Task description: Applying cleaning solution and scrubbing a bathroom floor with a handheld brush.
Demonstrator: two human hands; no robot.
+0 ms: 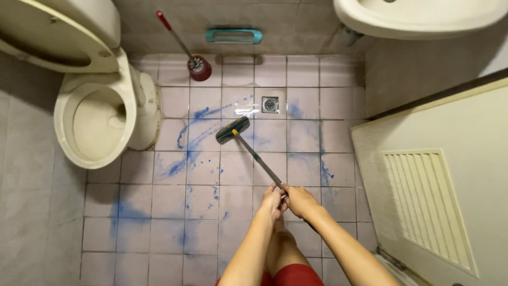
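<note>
Gripping one floor brush (233, 130): left hand (272, 203), right hand (299, 200).

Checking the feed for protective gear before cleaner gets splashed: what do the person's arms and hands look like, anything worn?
Both arms are bare, with no sleeves in view. The left hand and right hand wear no gloves, and no watch, ring or bracelet shows. The only clothing visible is red shorts at the bottom edge.
</note>
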